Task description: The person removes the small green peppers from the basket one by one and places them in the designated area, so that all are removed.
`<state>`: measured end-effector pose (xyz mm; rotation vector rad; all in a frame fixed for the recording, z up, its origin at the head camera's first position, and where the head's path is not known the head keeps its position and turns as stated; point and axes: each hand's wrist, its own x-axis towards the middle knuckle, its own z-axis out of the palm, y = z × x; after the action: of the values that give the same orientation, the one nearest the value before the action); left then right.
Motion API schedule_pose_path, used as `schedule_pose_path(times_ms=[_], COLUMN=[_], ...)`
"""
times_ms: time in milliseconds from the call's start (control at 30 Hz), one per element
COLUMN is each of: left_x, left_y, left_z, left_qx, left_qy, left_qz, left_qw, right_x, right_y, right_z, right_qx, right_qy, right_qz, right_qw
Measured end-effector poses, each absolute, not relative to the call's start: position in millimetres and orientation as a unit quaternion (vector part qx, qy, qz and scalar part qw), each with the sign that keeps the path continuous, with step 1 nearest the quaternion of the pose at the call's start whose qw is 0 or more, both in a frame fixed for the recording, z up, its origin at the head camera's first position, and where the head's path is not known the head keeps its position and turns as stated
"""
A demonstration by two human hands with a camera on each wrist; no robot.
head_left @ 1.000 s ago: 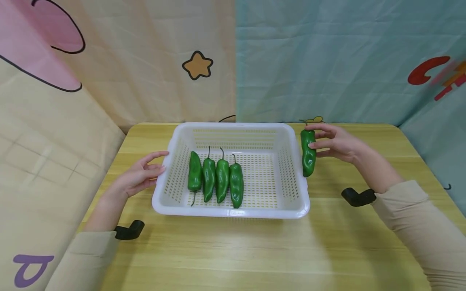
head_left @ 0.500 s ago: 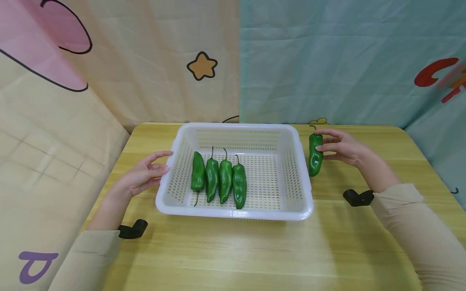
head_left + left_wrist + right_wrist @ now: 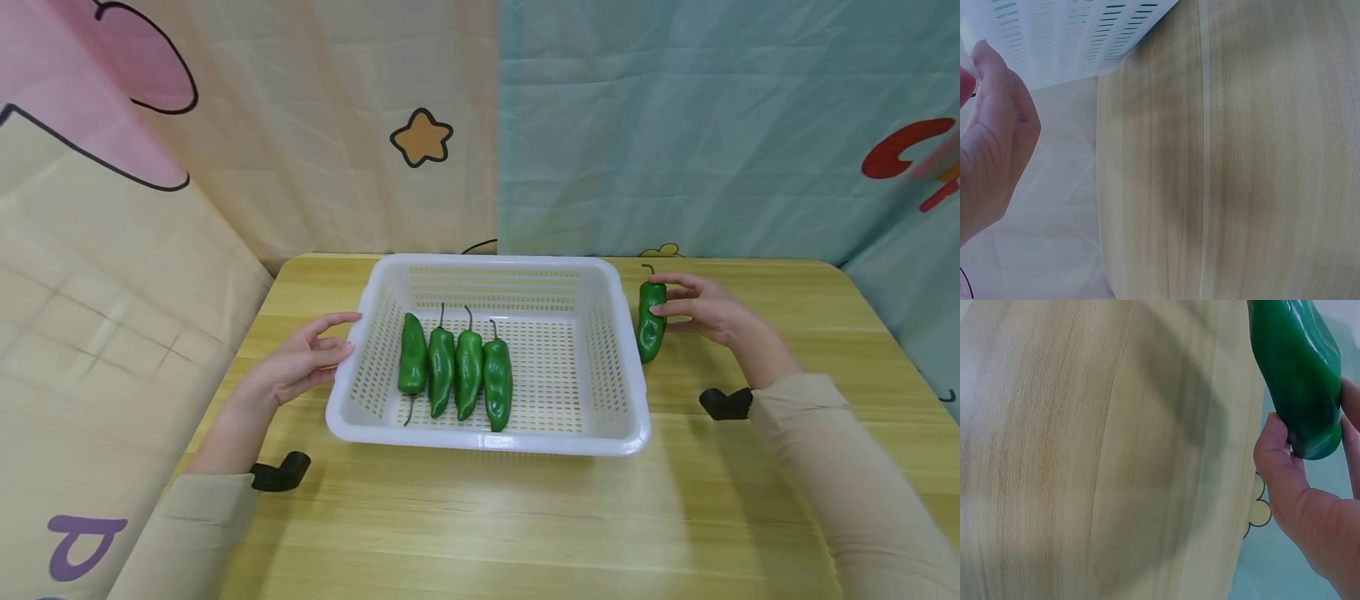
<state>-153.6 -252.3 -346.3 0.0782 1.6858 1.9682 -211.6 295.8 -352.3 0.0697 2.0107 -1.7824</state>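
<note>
A white perforated plastic basket (image 3: 491, 442) stands on the table. Several green peppers lie side by side in its left half: the leftmost pepper (image 3: 412, 357) has its stem toward me, while the rightmost pepper (image 3: 498, 383) points its stem away. At the basket's left rim, my left hand (image 3: 303, 362) holds the edge with thumb and fingers. Just outside the right rim, my right hand (image 3: 701, 310) pinches another green pepper (image 3: 651, 321) near its stem end. In the right wrist view this held pepper (image 3: 1300, 375) appears above the table, its stem hidden.
The wooden table (image 3: 487, 525) spreads around the basket. A printed fabric curtain (image 3: 645, 125) hangs behind its far edge, and another fabric panel (image 3: 97, 333) runs along the left. Black wrist mounts (image 3: 281, 472) sit below the sleeves.
The view has shifted slightly, so everything sits further right. The pepper in my right hand has come down a little, its stem end swinging right. My left hand stays at the basket's rim.
</note>
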Motion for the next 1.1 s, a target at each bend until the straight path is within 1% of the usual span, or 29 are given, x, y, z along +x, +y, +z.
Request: schedule_pose_path(times_ms=[200, 733, 1100], left_x=[-155, -157, -154], left_y=[-251, -250, -252], left_z=[-346, -345, -345], left_qx=[0.018, 0.028, 0.027], left_qy=[0.626, 0.617, 0.613], left_qz=[0.731, 0.736, 0.741], left_qw=[0.272, 0.276, 0.272], right_x=[-220, -247, -263], right_y=[297, 306, 302], right_z=[-359, -378, -384], right_qx=[0.031, 0.026, 0.029], right_qy=[0.726, 0.771, 0.759], right_qz=[-0.65, -0.598, -0.609], right_qw=[0.221, 0.215, 0.228])
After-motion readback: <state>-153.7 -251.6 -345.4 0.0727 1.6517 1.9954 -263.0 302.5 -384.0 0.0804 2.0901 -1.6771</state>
